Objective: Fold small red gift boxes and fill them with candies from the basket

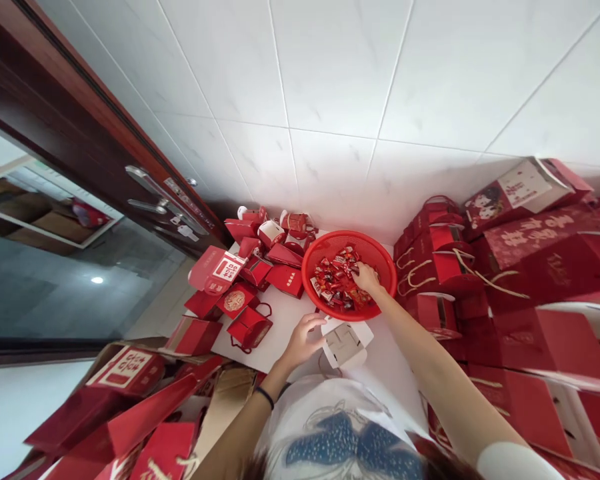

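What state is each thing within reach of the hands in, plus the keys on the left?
Red basket: upright, partly filled.
Wrapped sweets: loose, heaped in the basket.
White-lined box: open, flaps spread.
Small red boxes: folded into shape, clustered on the white table.
Left hand: fingertips at the box's edge.
Right hand: in the basket, among the sweets.
Keys: hanging at the brown door.

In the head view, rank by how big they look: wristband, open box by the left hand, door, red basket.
Largest to smallest:
1. Door
2. Red basket
3. Open box
4. Wristband
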A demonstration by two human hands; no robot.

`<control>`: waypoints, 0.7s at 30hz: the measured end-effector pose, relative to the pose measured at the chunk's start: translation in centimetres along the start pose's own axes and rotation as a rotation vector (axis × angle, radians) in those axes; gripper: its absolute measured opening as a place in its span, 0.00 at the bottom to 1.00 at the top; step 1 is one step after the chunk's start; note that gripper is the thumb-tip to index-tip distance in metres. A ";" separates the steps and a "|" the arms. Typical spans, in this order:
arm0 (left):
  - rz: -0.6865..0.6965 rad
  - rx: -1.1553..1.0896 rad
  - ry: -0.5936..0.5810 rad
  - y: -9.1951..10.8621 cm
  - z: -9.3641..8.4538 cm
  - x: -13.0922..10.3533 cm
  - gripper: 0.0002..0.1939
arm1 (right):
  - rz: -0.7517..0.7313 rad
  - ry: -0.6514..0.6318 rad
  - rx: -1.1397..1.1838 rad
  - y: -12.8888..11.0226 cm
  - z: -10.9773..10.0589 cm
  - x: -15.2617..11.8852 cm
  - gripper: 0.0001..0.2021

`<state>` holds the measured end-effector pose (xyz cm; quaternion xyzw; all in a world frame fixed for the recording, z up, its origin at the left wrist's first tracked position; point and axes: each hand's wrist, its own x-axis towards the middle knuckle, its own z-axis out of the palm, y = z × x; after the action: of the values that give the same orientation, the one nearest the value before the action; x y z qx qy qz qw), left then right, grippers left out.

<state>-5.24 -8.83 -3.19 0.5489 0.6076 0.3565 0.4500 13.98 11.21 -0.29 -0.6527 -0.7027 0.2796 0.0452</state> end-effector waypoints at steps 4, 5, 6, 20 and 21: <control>-0.021 -0.074 0.083 0.5 -1.1 0.2 0.13 | 0.043 -0.063 -0.021 -0.7 1.8 2.5 0.19; -0.031 -0.085 0.099 0.6 -1.3 0.4 0.12 | 0.047 -0.073 -0.011 -0.6 2.4 2.7 0.18; -0.042 -0.091 0.112 0.7 -1.5 0.6 0.11 | 0.053 -0.080 0.008 -0.5 2.9 2.8 0.17; -0.080 0.108 0.023 3.6 -2.2 12.5 0.20 | 0.240 0.147 0.858 4.0 3.7 0.7 0.10; -0.110 0.146 0.029 3.7 -2.3 13.4 0.22 | 0.246 0.164 0.903 4.2 3.4 0.3 0.10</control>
<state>-6.01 5.09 -1.11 0.5409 0.6676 0.2937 0.4188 16.21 10.27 -5.14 -0.6662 -0.4225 0.5077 0.3464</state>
